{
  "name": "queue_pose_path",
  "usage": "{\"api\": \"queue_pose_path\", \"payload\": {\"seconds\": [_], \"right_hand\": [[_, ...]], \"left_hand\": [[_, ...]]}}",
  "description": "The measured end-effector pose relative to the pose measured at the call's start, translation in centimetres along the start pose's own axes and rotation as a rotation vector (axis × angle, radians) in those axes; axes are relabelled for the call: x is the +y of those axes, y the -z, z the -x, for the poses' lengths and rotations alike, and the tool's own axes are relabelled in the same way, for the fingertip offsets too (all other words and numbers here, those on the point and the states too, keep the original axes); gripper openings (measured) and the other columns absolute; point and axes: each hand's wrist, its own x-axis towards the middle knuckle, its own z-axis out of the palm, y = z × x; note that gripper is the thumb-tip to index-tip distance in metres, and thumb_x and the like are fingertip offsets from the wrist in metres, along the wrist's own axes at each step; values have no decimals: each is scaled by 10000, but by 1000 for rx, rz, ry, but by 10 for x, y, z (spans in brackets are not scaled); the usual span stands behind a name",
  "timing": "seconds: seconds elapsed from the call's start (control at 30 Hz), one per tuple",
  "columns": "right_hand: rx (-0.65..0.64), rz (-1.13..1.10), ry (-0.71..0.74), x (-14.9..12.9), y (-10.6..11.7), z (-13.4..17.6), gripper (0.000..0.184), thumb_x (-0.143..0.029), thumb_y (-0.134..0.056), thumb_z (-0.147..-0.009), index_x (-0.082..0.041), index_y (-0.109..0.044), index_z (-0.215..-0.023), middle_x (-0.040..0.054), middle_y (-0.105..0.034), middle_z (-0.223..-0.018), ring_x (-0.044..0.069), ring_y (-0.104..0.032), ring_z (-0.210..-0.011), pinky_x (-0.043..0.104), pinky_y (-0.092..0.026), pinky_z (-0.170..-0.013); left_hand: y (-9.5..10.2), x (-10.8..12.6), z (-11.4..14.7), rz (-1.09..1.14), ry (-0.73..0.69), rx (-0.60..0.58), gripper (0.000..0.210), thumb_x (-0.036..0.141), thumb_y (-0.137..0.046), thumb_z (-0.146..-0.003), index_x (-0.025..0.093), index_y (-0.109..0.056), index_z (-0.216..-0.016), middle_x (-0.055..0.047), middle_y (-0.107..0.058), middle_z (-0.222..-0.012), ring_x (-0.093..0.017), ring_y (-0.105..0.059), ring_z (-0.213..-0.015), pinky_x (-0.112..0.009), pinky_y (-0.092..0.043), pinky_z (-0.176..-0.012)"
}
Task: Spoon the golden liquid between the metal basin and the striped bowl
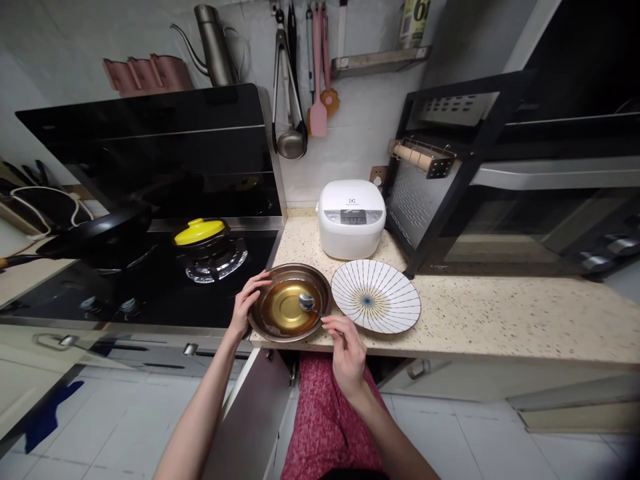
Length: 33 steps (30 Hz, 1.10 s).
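Note:
A metal bowl (321, 285) stands near the counter's front edge, holding a shallow amber-coloured liquid. My left hand (245, 304) steadies it at the left, with fingers over the rim. In my right hand (349, 352) is a metal spoon (307, 303), pinched by its handle. The spoon's head is over the inside of the bowl; whether it touches the liquid I cannot tell. Just right of the bowl lies a white plate (395, 293) with dark radiating lines and a blue centre.
Behind the plate sits a white rice cooker (352, 220). A stove with a yellow-lidded pot (200, 232) and a dark wok (103, 237) is at the left. At the right stands a black rack (443, 220) with an oven. A cabinet door (250, 413) hangs open below the bowl.

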Motion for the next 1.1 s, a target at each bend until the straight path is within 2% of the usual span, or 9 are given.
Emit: {"api": "queue_pose_path", "payload": {"seconds": [0.23, 0.47, 0.73, 0.83, 1.1], "right_hand": [[-1, -25, -31, 8, -7, 4, 178, -114, -559, -1019, -225, -681, -953, 44, -772, -926, 175, -741, -870, 314, -615, -776], [-3, -85, -125, 12, -11, 5, 166, -155, -565, -1026, -234, -687, -946, 38, -771, -932, 177, -732, -879, 309, -599, -767], [-20, -62, -105, 16, -14, 9, 167, -181, -568, -1032, -232, -691, -932, 39, -780, -940, 183, -735, -892, 334, -597, -817], [-17, -81, -139, 16, -14, 13, 171, -203, -559, -1037, -228, -691, -932, 47, -783, -960, 188, -737, -910, 343, -602, -826], [6, -162, -269, 13, -16, 22, 198, -226, -520, -1052, -223, -672, -925, 58, -778, -1021, 156, -721, -811, 286, -619, -704]], "left_hand": [[-2, 4, -2, -1, -10, 2, 331, 405, -603, -957, 195, -821, -1092, -130, -664, -1445, -383, -487, -1485, -584, -282, -1295], [-3, 7, -2, 4, -16, 4, 328, 410, -612, -954, 196, -821, -1088, -131, -666, -1439, -380, -496, -1478, -581, -283, -1295], [-3, 8, -2, 6, -12, 12, 332, 415, -614, -954, 191, -824, -1082, -135, -666, -1435, -383, -496, -1474, -586, -282, -1294], [-3, 9, -3, 7, -10, 6, 339, 420, -613, -956, 187, -824, -1082, -138, -665, -1432, -378, -497, -1473, -575, -282, -1296], [-3, 9, -3, 1, -3, 10, 344, 441, -620, -951, 192, -823, -1072, -135, -667, -1429, -376, -501, -1473, -576, -284, -1295]]}}
